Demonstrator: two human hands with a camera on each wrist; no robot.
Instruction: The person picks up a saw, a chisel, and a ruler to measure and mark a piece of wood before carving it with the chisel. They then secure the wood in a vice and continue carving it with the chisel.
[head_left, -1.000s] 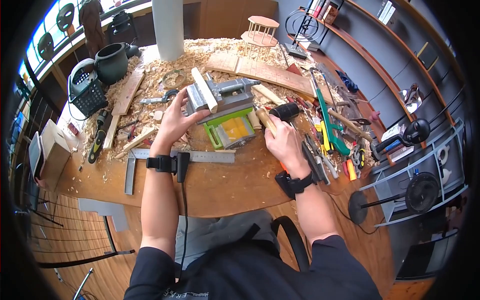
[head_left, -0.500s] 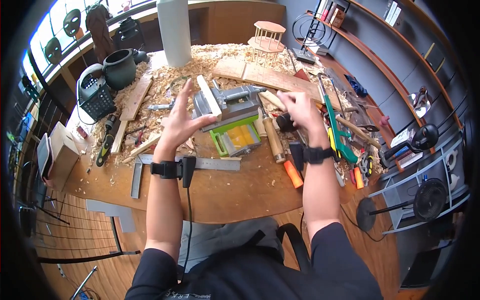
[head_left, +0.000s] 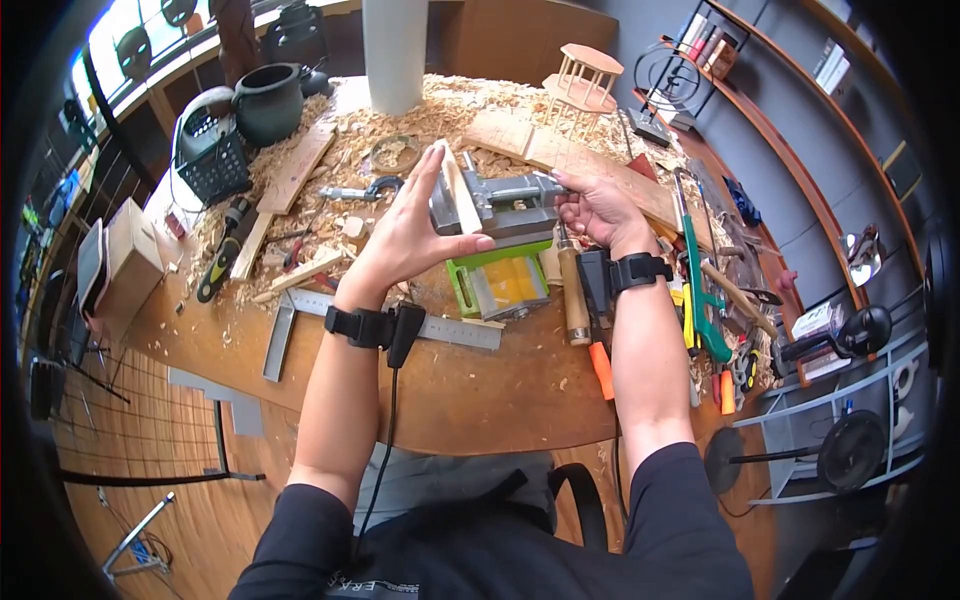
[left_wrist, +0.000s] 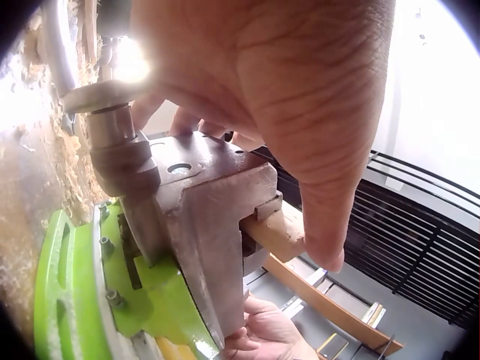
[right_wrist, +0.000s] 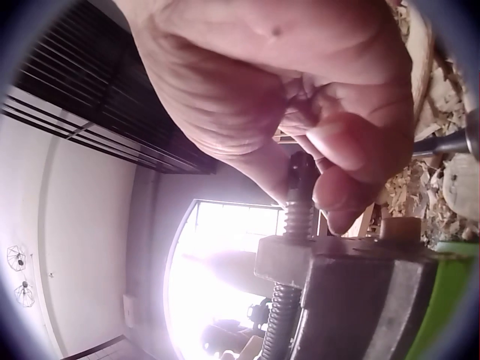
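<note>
A grey metal vise [head_left: 522,228] stands by a lime-green tray [head_left: 463,291] on the workbench, with a pale wooden strip [head_left: 462,195] between its jaws. My left hand [head_left: 405,238] lies along the vise's left end, fingers straight; in the left wrist view its thumb rests at the end of the strip. My right hand [head_left: 606,213] is at the other end, its thumb and curled fingers pinching the tip of the threaded vise screw [right_wrist: 298,206]. Below that hand lies a wooden-handled chisel [head_left: 574,292].
Wood shavings [head_left: 440,100] cover the back of the bench. A steel square [head_left: 460,331] lies in front. To the right are a green saw [head_left: 702,300] and an orange handle [head_left: 601,370]. Planks [head_left: 500,133] and a small wooden stand [head_left: 585,80] are behind the vise.
My right hand has let go of the wooden-handled chisel, now lying on the bench, and moved up to the vise screw. My left hand lifted slightly and came back against the vise and strip.
</note>
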